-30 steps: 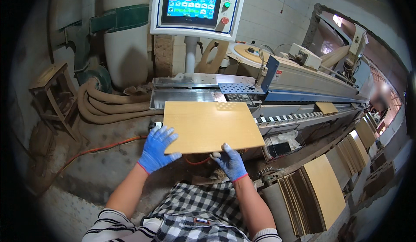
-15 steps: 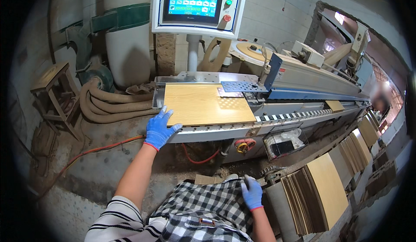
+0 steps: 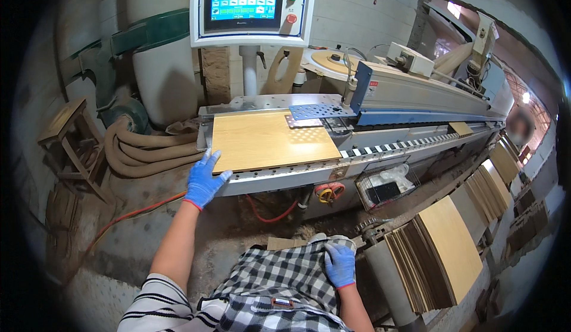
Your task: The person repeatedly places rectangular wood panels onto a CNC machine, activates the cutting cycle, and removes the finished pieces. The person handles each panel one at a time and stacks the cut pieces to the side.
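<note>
A rectangular wood-grain board (image 3: 267, 145) lies flat on the bed of a long woodworking machine (image 3: 285, 180). At its near left corner is my left hand (image 3: 205, 183) in a blue glove, fingers spread, the fingertips and thumb against the board's edges. The board's far right part runs under a perforated blue plate (image 3: 314, 111). My right hand (image 3: 340, 265), also gloved in blue, lies on the black-and-white checked apron (image 3: 279, 275) at my lap, its fingers loosely bent and apart, with nothing seen in it.
Above the machine stands a control panel (image 3: 242, 5) with a lit screen. A stack of boards (image 3: 449, 255) rests on rollers at the right. Ribbed hoses (image 3: 140, 153) and a wooden stool (image 3: 65, 118) are at the left. Far right, a person (image 3: 520, 130) is partly visible.
The view has shifted slightly, moving the machine left in the picture. My left hand stays at the board's corner. My right hand has settled further onto the apron.
</note>
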`<state>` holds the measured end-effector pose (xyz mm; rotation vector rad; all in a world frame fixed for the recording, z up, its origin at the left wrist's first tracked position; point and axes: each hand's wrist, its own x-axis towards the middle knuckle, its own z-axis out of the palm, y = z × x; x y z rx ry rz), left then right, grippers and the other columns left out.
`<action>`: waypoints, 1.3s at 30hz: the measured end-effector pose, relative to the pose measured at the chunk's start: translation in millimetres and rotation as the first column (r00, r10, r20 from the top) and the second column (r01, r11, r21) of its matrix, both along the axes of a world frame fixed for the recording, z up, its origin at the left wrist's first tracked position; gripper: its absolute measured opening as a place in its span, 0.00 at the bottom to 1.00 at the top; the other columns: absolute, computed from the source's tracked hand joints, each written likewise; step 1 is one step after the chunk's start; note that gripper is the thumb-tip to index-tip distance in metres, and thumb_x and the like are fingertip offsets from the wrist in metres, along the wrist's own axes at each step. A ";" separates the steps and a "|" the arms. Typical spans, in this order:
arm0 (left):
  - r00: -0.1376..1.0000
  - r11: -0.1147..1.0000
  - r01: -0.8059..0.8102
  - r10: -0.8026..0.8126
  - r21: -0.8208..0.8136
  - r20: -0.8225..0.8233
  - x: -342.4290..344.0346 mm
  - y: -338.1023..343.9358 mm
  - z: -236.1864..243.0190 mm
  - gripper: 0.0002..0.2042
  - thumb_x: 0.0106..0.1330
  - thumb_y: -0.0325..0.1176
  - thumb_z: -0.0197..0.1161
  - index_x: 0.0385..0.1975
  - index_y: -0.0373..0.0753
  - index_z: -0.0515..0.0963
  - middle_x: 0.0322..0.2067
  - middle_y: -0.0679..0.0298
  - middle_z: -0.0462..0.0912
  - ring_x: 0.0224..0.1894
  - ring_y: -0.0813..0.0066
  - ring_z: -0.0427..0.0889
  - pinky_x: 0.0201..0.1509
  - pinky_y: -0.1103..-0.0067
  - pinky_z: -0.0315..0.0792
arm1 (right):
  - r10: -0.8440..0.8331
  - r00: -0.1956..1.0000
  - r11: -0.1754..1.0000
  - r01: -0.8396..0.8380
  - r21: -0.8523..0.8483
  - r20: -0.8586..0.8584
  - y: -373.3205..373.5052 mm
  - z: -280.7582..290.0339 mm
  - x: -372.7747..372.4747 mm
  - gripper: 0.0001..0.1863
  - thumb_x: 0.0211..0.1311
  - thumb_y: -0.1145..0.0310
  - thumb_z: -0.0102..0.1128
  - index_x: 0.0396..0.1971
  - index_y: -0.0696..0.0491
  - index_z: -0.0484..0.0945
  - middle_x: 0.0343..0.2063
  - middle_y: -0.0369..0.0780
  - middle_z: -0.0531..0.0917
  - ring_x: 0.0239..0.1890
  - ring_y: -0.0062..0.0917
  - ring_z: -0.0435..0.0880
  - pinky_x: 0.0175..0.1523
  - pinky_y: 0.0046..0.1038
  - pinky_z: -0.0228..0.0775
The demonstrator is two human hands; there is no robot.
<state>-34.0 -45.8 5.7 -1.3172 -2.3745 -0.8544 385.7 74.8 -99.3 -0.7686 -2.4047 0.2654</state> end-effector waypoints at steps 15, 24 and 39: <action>0.994 0.994 0.113 -0.113 -0.004 0.004 -5.4 0.2 5.0 0.26 0.61 0.46 0.63 0.57 0.42 0.72 0.59 0.54 0.71 0.64 0.56 0.65 0.69 0.65 0.54 | 0.017 1.000 0.996 -0.015 -0.083 0.023 1.8 2.5 0.7 0.14 0.55 0.68 0.57 0.42 0.53 0.79 0.41 0.43 0.81 0.44 0.38 0.77 0.53 0.39 0.65; 0.977 0.983 0.185 -0.183 0.008 -0.112 28.3 63.2 2.4 0.26 0.60 0.50 0.61 0.55 0.41 0.73 0.56 0.54 0.74 0.62 0.54 0.66 0.68 0.64 0.53 | 0.010 1.000 0.999 -0.010 -0.038 -0.002 1.0 2.0 1.1 0.13 0.54 0.67 0.57 0.41 0.52 0.79 0.39 0.42 0.81 0.42 0.37 0.78 0.50 0.39 0.66; 0.939 0.965 0.241 -0.259 -0.104 -0.227 72.4 101.6 17.0 0.23 0.59 0.45 0.61 0.53 0.42 0.74 0.35 0.54 0.83 0.34 0.55 0.82 0.40 0.64 0.74 | -0.274 0.957 0.959 0.279 0.040 -0.100 65.2 59.4 53.4 0.14 0.54 0.69 0.59 0.42 0.52 0.78 0.39 0.44 0.81 0.44 0.40 0.78 0.54 0.39 0.68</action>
